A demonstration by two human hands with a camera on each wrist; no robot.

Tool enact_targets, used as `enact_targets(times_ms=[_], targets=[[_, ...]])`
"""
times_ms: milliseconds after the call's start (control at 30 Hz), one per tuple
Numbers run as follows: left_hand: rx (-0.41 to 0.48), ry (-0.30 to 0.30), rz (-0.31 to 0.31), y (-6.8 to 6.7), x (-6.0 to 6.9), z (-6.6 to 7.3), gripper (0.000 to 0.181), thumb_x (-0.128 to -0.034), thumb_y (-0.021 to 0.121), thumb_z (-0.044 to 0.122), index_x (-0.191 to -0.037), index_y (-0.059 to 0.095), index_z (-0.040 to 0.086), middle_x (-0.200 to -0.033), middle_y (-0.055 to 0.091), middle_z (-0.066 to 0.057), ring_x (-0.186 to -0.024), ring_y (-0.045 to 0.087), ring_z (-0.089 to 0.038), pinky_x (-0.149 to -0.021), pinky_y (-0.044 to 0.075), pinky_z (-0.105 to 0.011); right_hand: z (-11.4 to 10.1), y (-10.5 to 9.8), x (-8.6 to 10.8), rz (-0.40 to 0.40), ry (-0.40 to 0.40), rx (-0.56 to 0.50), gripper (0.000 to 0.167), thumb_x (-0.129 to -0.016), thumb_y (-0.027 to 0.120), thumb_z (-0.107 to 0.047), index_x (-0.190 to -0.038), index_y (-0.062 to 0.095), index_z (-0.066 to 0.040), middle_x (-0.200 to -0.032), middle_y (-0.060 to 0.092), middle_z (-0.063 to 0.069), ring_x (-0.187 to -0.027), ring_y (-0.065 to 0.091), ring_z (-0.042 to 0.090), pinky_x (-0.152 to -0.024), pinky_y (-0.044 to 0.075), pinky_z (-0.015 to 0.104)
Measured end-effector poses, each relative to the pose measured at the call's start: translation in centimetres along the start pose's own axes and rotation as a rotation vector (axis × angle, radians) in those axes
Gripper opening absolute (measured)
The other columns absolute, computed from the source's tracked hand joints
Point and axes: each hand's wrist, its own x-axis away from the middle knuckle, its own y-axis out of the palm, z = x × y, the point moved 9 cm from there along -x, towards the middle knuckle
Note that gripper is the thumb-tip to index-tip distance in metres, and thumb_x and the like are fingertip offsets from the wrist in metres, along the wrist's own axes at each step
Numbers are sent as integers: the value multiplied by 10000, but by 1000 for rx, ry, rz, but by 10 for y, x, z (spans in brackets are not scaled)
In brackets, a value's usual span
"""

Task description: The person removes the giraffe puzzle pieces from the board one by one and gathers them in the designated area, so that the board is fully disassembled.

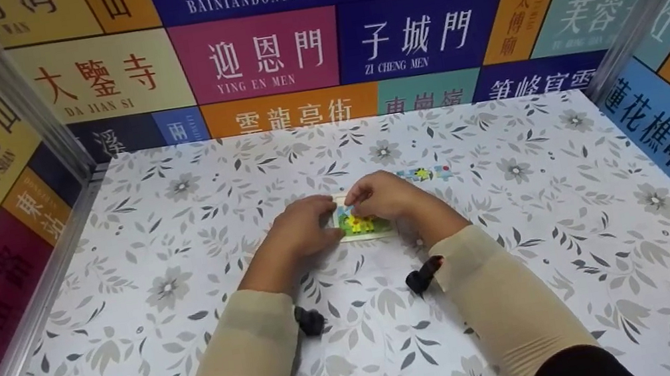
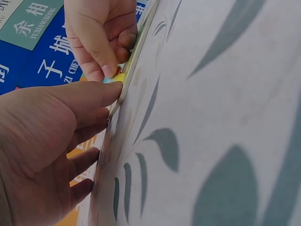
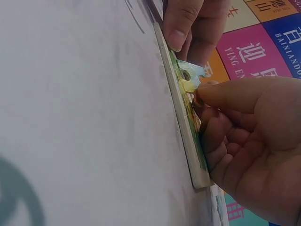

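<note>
A small wooden jigsaw puzzle board (image 1: 367, 236) with a yellow and green picture lies flat on the table. At its left end my left hand (image 1: 304, 228) grips the board, thumb at the near edge and fingers toward the far edge. From the right, my right hand (image 1: 391, 196) reaches over the board. Its thumb and fingertips pinch a light blue and yellow puzzle piece (image 3: 192, 77), which stands tilted above the board in the right wrist view. The fingers partly cover this piece, and whether it touches the board's picture is hard to tell.
Several loose puzzle pieces (image 1: 423, 174) lie just beyond my right hand, blue and yellow with a red spot. A white cloth with grey flowers (image 1: 169, 288) covers the table. Colourful panels with lettering (image 1: 257, 56) stand behind and at both sides.
</note>
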Motion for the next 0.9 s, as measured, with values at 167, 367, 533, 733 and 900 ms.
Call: enact_targets(times_ms=[167,367,533,733,900], targets=[[-8,-5,-6,0,-2,1,626,-982,742,387,-1546,587,162,-1669,502,-7,-1573,432,-288,-1320,339,-493,1,-1,-1,2,24,-2,188,-1009,703,-163,-1177,787,-175,-1081,759,33,-927,666,171,-826,557,304],[3,-2,-8,1,-2,0,629,-981,750,387,-1540,590,149,-1660,513,-24,-1566,441,-298,-1322,336,-492,1,0,1,0,54,-37,192,-1034,680,-149,-1191,786,-175,-1092,761,22,-957,687,152,-864,572,293],[-10,17,-19,1,-2,1,621,-986,736,375,-1545,585,152,-1666,505,-15,-1573,432,-293,-1321,339,-488,-2,-1,4,-26,2,-100,210,-1036,676,-134,-1219,778,-110,-1042,765,22,-905,686,142,-823,586,274],[7,14,-8,0,-2,1,621,-971,743,365,-1538,593,159,-1659,513,-20,-1569,437,-296,-1324,331,-482,-6,-18,12,-1,-1,-158,207,-1015,721,-151,-1208,785,-113,-1084,787,44,-955,729,169,-887,619,322],[13,18,-3,0,-2,1,626,-964,751,358,-1534,597,148,-1662,512,-19,-1573,433,-295,-1331,320,-467,0,-46,18,76,19,-219,237,-1018,732,-167,-1248,771,-123,-1206,764,82,-1017,751,188,-1007,628,413]])
